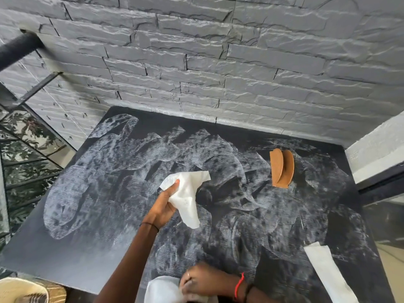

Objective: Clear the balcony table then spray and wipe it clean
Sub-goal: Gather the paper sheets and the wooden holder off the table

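Note:
The dark balcony table is covered with whitish smear marks across most of its top. My left hand is over the table's middle, shut on a crumpled white paper tissue that hangs down onto the surface. My right hand is at the near edge, gripping a white bundle of paper or cloth that is partly cut off by the frame. A brown wooden napkin holder stands upright at the back right. A flat white paper strip lies at the front right corner.
A grey stone-brick wall runs behind the table. A black railing with glass borders the left side, with foliage beyond. A white ledge is at the right. A woven basket rim shows at the lower left.

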